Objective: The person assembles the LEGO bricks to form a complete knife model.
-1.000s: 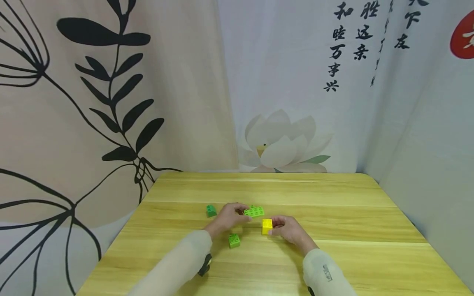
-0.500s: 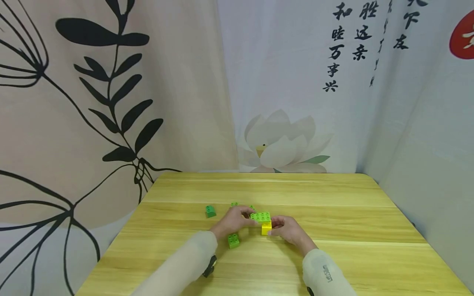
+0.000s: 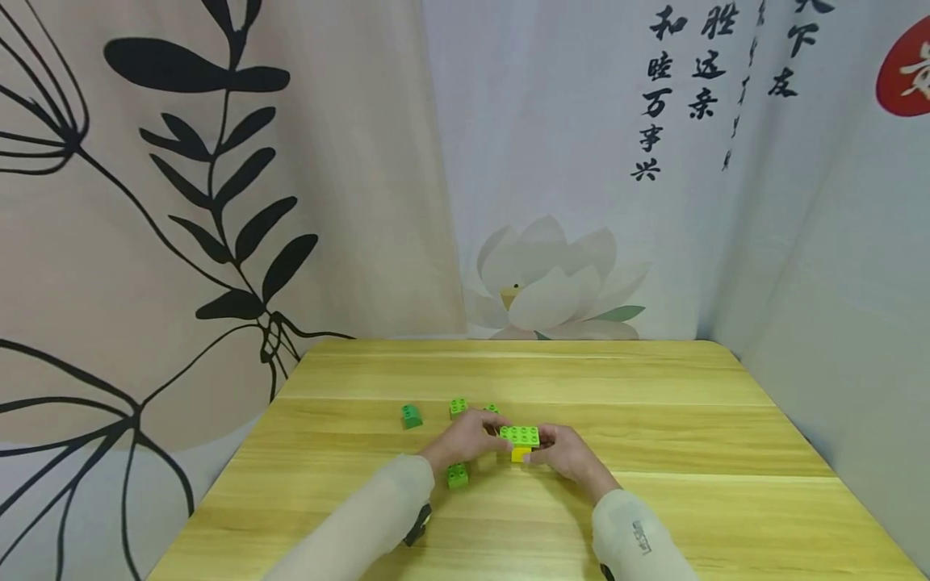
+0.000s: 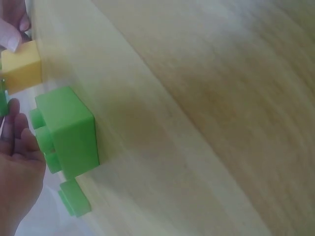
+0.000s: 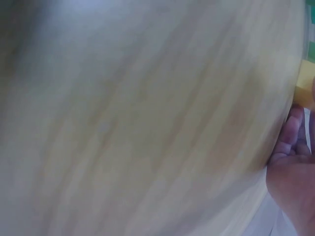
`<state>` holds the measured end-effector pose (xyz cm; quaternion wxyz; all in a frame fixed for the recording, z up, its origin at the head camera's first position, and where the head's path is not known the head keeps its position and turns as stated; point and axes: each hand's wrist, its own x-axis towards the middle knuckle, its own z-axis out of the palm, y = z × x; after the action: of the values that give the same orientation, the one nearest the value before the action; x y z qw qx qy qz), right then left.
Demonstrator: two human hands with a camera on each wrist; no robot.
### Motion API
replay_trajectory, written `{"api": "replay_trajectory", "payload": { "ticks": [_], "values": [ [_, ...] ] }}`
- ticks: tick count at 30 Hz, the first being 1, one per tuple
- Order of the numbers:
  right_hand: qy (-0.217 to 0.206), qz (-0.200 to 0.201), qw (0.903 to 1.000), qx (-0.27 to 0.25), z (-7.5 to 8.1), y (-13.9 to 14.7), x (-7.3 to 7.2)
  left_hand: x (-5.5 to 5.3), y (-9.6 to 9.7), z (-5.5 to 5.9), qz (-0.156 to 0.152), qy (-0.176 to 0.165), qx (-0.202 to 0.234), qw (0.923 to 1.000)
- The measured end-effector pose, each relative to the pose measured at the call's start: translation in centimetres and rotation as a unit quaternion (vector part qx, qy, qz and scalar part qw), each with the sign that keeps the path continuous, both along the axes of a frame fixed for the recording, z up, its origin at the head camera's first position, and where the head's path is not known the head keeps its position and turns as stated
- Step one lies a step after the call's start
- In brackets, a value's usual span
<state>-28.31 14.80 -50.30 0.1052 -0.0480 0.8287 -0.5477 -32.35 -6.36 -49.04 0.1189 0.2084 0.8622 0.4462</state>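
My left hand [image 3: 471, 436] pinches a long light-green toy brick [image 3: 519, 436] by its left end. That brick lies across the top of a yellow toy brick [image 3: 521, 455], which stands on the table and shows only its lower part in the head view. From the right, my right hand [image 3: 574, 457] holds the yellow brick between thumb and fingers. In the left wrist view the yellow brick [image 4: 22, 68] sits at the left edge, with the right thumb on it. The right wrist view catches just a corner of the yellow brick [image 5: 306, 83] above my fingers.
A small green brick [image 3: 457, 476] stands just in front of my left wrist. Behind the left hand are two more green bricks, one [image 3: 458, 407] plainly seen and one [image 3: 492, 409] partly covered. A darker green brick [image 3: 411, 416] lies farther left on the wooden table [image 3: 654, 387].
My left hand has carried the long light-green brick right and toward me, from behind the yellow brick onto its top. The right hand has stayed nearly still, holding the yellow brick.
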Motion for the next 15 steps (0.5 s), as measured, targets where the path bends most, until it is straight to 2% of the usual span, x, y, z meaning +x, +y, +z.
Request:
{"api": "replay_trajectory", "payload": {
  "ticks": [10, 15],
  "values": [
    [0.006, 0.034, 0.9989, -0.031, 0.1, 0.9, 0.1, 0.0, 0.2, 0.5, -0.020, 0.012, -0.015, 0.9996],
    [0.006, 0.027, 0.9989, -0.038, 0.4, 1.2, 0.1, 0.2, 0.2, 0.8, -0.022, 0.018, -0.018, 0.9995]
  ]
}}
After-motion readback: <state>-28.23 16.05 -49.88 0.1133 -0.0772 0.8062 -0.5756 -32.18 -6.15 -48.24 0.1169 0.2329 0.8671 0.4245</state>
